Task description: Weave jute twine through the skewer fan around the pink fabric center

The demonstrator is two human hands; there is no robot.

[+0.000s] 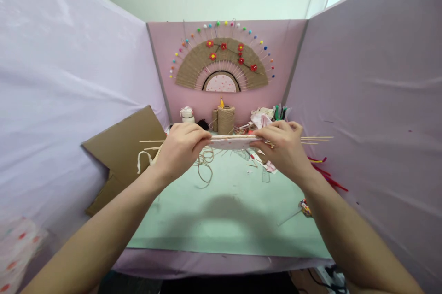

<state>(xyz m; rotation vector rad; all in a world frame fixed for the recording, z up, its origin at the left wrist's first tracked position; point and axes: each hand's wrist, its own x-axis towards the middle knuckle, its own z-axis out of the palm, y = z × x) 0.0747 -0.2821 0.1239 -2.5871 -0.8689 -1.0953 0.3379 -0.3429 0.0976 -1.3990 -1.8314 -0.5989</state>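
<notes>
Both hands hold up a narrow piece of pale pink dotted fabric [231,143], with a straight fold or roll along its top edge. My left hand [184,149] pinches its left end, and my right hand [280,146] pinches its right end. Thin wooden sticks [316,138] stick out sideways past both hands; how they join the fabric is hidden by my fingers. A white twisted cord [139,161] hangs beside my left wrist. The held piece hovers above the green table mat [221,229], roughly level.
A decorated brown fan [224,54] with colored ball-tipped pins is mounted on the pink back panel. Twine spools [226,121] and a white jar [187,115] stand beneath it. Cardboard [124,146] leans at left. Loose twine [205,169], red pipe cleaners [331,179] and a bead-topped stick [304,208] lie about.
</notes>
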